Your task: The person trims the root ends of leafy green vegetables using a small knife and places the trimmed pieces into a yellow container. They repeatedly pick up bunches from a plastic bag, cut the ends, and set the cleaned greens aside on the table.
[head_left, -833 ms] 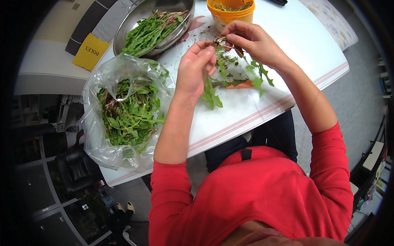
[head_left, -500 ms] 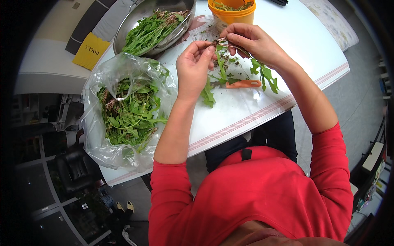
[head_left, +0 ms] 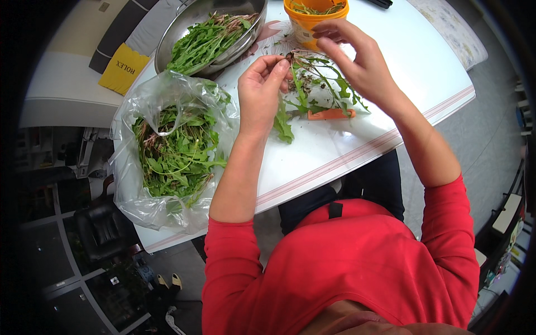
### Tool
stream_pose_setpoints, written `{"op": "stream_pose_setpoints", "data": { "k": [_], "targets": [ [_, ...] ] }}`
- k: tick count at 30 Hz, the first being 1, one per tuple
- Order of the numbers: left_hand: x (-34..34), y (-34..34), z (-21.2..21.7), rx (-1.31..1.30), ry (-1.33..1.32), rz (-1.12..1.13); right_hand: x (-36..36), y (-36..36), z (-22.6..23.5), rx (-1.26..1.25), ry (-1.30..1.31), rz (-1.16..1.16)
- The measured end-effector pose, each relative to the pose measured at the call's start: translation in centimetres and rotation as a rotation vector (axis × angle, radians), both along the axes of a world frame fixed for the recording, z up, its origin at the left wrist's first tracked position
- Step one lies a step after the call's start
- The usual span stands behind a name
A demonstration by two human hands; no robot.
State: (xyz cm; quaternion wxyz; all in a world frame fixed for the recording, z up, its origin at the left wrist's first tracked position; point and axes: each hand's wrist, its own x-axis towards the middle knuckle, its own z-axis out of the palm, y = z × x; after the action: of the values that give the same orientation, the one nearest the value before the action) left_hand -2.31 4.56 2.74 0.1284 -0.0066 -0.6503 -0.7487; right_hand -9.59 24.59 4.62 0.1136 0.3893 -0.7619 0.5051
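Note:
My left hand (head_left: 261, 86) pinches a leafy green plant (head_left: 333, 78), toothed like a dandelion, at its brown root end. Its stems and leaves fan out to the right over the table. Above those leaves, my right hand (head_left: 363, 64) is open, thumb and fingers apart, close to the front of an orange-yellow bucket (head_left: 304, 27) with plant scraps in it. Beneath the plant lies a tool with an orange handle (head_left: 329, 114); leaves cover its other end. Dark trimmings (head_left: 301, 86) are scattered around there.
Left of my left arm, a clear plastic bag (head_left: 131, 184) holds a heap of greens (head_left: 178, 156). Behind it, a steel bowl (head_left: 163, 53) contains more greens with pinkish stems. The white table (head_left: 301, 167) has a striped front edge. A black chair (head_left: 103, 229) stands at lower left.
My right hand has let go of the plant and moved up and right, its fingers spreading. The plant's leaves now spread out from my left hand, which has hardly moved.

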Motion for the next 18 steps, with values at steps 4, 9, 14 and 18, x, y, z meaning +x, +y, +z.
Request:
{"op": "stream_pose_setpoints", "data": {
  "k": [4, 9, 14, 18],
  "targets": [
    [0.1, 0.2, 0.1, 0.014, 0.003, -0.016, 2.5, -1.2, 0.3, 0.146, 0.304, -0.074],
    [0.3, 0.4, 0.4, 0.017, 0.015, -0.036, 2.1, -1.7, -0.4, 0.061, -0.055, 0.038],
    [0.2, 0.5, -0.1, 0.031, 0.063, 0.039, 2.4, -1.8, 1.0, 0.084, -0.234, 0.108],
    [0.1, 0.8, -0.5, 0.04, 0.114, 0.122, 3.0, -2.7, 0.9, 0.027, -0.371, 0.147]
  ]
}}
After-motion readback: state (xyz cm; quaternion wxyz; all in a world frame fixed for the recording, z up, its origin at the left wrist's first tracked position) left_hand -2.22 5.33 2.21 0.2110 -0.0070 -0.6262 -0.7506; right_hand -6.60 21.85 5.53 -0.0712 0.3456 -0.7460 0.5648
